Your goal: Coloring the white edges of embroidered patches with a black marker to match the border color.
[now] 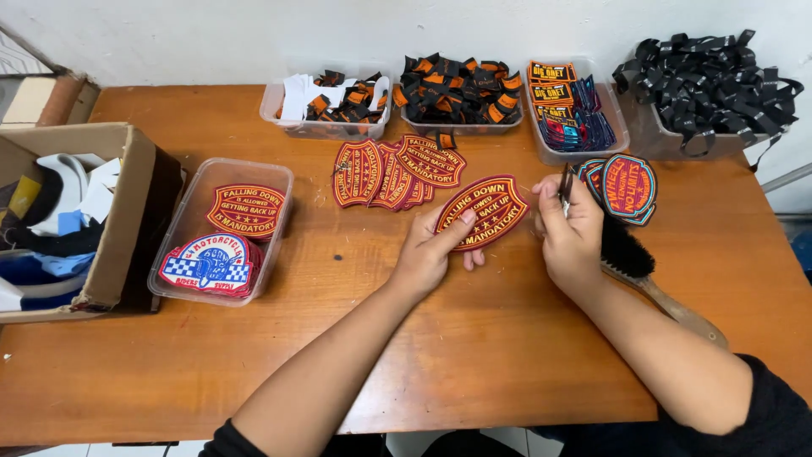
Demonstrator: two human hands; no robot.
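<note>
Maroon embroidered patch (pixel 484 211) is pinched in the left hand (pixel 430 254); right hand (pixel 568 233) clenches small dark snips (pixel 564 188), which could nick its stitched border.

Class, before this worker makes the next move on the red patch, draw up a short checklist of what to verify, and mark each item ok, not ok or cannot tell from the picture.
1. Red oval patch held by the left hand: ok, thumb lies on its face.
2. Right hand holds a small dark tool: ok; kind of tool cannot tell.
3. Tool touching the patch: cannot tell.
4. Brush within reach: ok, beside the right hand.
5. Stack of red patches apart from the held one: ok.
6. Clear tray has room: ok, two piles inside.
</note>
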